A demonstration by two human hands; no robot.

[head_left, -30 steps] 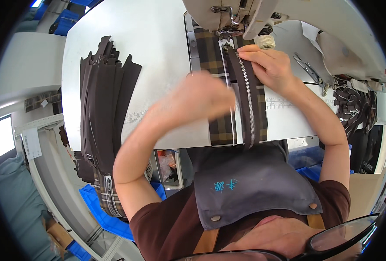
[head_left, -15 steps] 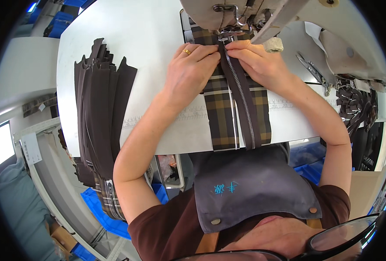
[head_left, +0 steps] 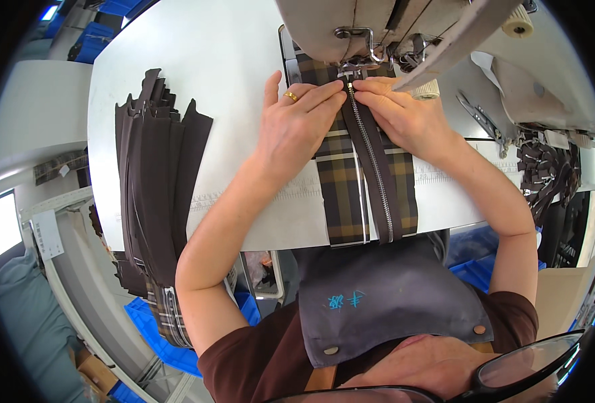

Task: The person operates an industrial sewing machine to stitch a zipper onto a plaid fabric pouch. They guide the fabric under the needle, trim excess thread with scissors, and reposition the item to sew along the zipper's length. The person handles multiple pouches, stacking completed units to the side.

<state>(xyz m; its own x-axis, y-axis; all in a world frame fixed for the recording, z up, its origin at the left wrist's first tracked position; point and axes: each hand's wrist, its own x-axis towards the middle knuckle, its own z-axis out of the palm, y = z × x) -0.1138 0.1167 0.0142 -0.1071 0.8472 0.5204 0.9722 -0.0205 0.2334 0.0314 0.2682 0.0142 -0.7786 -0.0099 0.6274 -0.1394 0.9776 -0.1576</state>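
Note:
A dark brown zipper [head_left: 376, 171] with metal teeth lies lengthwise on a strip of brown-and-black plaid fabric [head_left: 338, 195]. Its far end is at the presser foot [head_left: 352, 68] of the sewing machine [head_left: 334, 17]. My left hand [head_left: 296, 127] holds the zipper's left edge with its fingertips, one finger sticking out to the left; a gold ring is on that hand. From the other side, my right hand [head_left: 408, 117] pinches the zipper's right edge close to the far end. The fingertips of both hands nearly meet beside the teeth. The needle's tip cannot be made out.
A stack of dark brown zipper strips [head_left: 153, 154] hangs over the table's front edge on the left. Metal snips [head_left: 478, 114] lie right of the machine, near a heap of dark zippers [head_left: 546, 164]. Blue bins [head_left: 166, 336] stand below the white table [head_left: 237, 40].
The whole view has shifted, so machine, table and hands sit a little lower. One finger of my left hand now sticks out to the left. Both hands stay at the zipper's far end.

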